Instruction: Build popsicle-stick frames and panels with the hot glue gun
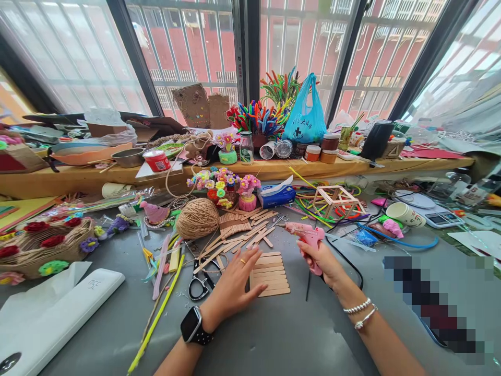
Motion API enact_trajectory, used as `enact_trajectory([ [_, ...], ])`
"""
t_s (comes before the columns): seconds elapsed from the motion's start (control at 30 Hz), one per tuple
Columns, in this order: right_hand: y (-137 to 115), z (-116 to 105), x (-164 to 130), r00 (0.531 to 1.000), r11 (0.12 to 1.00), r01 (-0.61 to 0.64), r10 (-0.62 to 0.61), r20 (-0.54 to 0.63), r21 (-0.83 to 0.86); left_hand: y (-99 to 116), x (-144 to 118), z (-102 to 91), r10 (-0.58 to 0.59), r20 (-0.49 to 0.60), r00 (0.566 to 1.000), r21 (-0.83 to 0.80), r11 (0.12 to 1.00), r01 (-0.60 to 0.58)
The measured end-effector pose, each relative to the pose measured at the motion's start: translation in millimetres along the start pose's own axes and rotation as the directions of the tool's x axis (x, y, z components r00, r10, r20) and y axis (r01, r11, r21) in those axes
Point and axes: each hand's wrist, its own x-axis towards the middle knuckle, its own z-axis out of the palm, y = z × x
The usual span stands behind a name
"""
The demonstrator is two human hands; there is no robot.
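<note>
A pink hot glue gun [311,240] is gripped in my right hand [323,261], its nozzle pointing left above the grey table. My left hand [237,282] has its fingers apart and rests over the left end of a panel of craft sticks [274,275] laid side by side; part of that panel is hidden under the hand. Black-handled scissors [199,286] lie just left of my left hand. Loose craft sticks [250,237] are scattered beyond the panel, beside a ball of twine [198,218].
A craft-stick frame [337,201], a kitchen scale [440,216] and a paper cup [405,214] stand at the right. The glue gun's black cable [354,266] curves behind my right hand. At the left lie a white device [84,318] and a twine basket with flowers [47,248].
</note>
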Motion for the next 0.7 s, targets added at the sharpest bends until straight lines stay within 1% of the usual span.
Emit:
enact_trajectory([
  [0.07, -0.3, 0.5, -0.1, 0.999, 0.998, -0.002, -0.001, -0.044, -0.069, -3.1, -5.2, -4.5, -0.031, -0.038, 0.999, -0.004, 1.000, 0.031],
  [0.13, -0.1, 1.7, -0.8, 0.997, 0.995, -0.006, -0.001, -0.074, -0.100, -5.5, -8.9, -6.0, -0.060, -0.057, 0.997, -0.014, 0.998, 0.059],
  [0.4, 2.9, 8.6, -3.7, 0.986, 0.982, -0.002, -0.029, -0.163, -0.187, -10.5, -12.0, -3.1, -0.092, -0.069, 0.993, -0.056, 0.995, 0.088],
  [0.57, 3.8, 10.7, -3.3, 0.986, 0.982, 0.056, -0.083, -0.143, -0.179, -13.1, -13.0, -2.3, -0.110, -0.089, 0.990, -0.083, 0.991, 0.103],
  [0.7, 4.8, 11.4, -3.7, 0.989, 0.981, 0.071, -0.093, -0.118, -0.180, -15.1, -13.1, -0.1, -0.111, -0.085, 0.990, -0.081, 0.991, 0.105],
])
